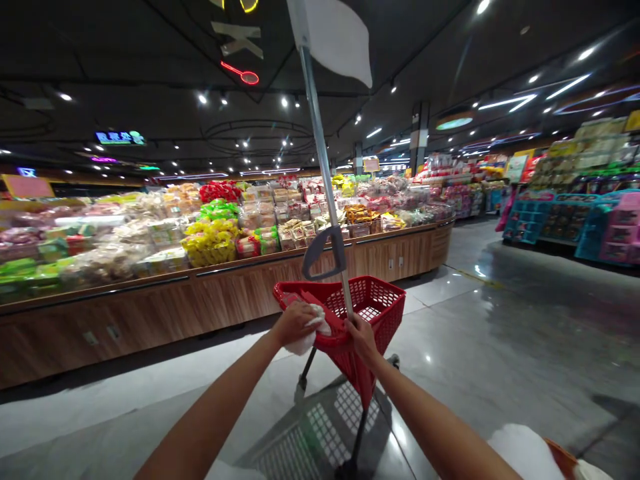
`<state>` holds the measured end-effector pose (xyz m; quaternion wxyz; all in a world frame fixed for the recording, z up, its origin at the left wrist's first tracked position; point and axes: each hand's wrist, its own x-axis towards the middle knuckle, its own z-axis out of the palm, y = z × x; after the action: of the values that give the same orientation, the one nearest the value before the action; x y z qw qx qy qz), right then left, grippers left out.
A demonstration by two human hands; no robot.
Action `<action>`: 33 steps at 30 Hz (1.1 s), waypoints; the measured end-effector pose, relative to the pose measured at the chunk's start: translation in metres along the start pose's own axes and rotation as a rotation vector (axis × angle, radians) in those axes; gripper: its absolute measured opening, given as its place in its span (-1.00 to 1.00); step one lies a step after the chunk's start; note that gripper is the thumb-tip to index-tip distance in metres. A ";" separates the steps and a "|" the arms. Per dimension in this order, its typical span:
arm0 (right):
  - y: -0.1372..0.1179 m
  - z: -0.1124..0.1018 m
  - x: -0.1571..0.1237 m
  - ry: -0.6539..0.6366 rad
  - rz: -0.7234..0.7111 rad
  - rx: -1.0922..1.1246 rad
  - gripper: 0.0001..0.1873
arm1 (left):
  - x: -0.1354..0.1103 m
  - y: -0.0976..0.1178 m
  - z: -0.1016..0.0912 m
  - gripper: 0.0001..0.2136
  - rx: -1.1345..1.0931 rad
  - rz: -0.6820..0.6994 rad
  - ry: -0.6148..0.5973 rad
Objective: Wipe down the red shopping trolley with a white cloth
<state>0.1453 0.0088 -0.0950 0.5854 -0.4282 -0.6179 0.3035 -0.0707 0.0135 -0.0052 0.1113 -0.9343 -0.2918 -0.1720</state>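
A small red shopping cart basket (380, 303) stands in front of me on a dark frame. My left hand (295, 323) is closed on a white cloth (309, 337) and presses it against the basket's near rim. My right hand (361, 337) grips the basket's rim at the foot of a tall grey pole (323, 167). The pole rises from the basket, carries a grey handle loop (324, 253), and has a white flag (336, 33) at its top. A lower grey mesh shelf (310, 433) of the cart shows below my arms.
A long wooden display counter (200, 300) piled with packaged snacks runs along the left. Blue and pink shelving units (575, 227) stand at the right. Shiny grey floor tiles (500, 347) stretch ahead between them. A white bundle (525, 453) lies at the lower right.
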 end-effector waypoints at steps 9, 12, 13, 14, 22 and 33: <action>0.027 -0.060 0.026 -0.099 -0.027 0.003 -0.65 | 0.012 -0.056 0.023 -0.71 0.040 -0.409 0.127; 0.015 -0.080 0.031 0.010 -0.064 -0.187 -0.77 | 0.017 -0.041 0.033 -0.71 0.040 -0.465 0.174; 0.007 -0.083 0.030 0.114 -0.098 -0.281 -0.78 | 0.020 -0.034 0.035 -0.72 0.043 -0.484 0.183; -0.002 -0.085 0.028 0.215 -0.148 -0.380 -0.75 | 0.023 -0.027 0.036 -0.73 0.049 -0.508 0.191; -0.055 -0.052 0.004 -0.076 -0.108 -1.114 -0.58 | 0.056 0.046 0.040 -0.73 0.074 -0.558 0.185; -0.047 -0.082 0.010 -0.092 -0.139 -1.252 -0.56 | 0.075 0.028 0.027 -0.75 0.121 -0.435 -0.024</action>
<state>0.2184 -0.0135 -0.0386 0.2152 -0.6351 -0.7292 -0.1362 0.0102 0.0376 -0.0034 0.1241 -0.8428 -0.4977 -0.1631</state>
